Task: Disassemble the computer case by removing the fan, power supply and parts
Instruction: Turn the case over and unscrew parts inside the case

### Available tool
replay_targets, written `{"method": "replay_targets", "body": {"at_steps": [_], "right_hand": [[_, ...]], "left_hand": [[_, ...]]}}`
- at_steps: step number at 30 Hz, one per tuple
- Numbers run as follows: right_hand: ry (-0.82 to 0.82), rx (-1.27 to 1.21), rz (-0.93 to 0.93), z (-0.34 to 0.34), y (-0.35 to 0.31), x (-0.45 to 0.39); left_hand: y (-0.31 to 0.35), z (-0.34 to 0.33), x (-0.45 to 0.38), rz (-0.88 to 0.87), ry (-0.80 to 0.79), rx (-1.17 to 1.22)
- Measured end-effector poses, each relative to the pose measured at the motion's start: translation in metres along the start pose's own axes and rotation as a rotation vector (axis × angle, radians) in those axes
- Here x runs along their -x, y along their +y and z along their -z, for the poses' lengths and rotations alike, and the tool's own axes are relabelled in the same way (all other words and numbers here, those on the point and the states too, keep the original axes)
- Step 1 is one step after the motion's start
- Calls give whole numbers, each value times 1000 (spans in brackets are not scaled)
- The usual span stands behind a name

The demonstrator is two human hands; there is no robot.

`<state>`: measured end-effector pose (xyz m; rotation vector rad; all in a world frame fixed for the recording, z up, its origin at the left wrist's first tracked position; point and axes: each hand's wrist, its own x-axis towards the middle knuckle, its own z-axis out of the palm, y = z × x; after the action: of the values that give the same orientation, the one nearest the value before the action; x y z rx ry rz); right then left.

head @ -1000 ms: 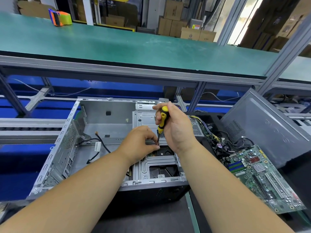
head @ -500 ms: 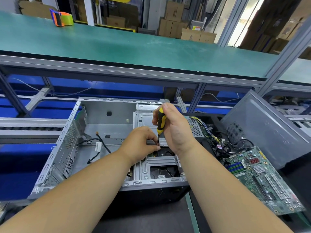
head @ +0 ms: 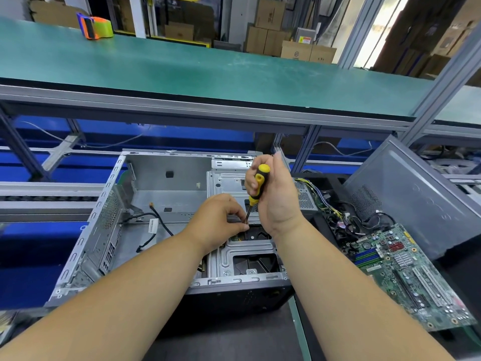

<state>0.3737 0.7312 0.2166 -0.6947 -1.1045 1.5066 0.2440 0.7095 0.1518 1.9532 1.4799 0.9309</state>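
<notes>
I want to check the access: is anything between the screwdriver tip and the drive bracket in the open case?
Nothing visible blocks it. The right hand grips the screwdriver, its shaft running down to the drive bracket. The left hand pinches the shaft near the tip, so the exact contact point is hidden.

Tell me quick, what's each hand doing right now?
Left hand: fingers pinch the screwdriver's shaft near the tip.
Right hand: grips the yellow-and-black screwdriver handle, upright over the drive cage.
</notes>
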Motion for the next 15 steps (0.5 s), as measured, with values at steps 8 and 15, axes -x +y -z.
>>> {"method": "replay_targets", "body": {"at_steps": [8,15], "right_hand": [[3,104,-22,10,-10,4],[13,73,-45,8,-14,6]], "left_hand": [[-1,0,0,-4,-3,-23],[-3,-1,0,18,-3,1]]}}
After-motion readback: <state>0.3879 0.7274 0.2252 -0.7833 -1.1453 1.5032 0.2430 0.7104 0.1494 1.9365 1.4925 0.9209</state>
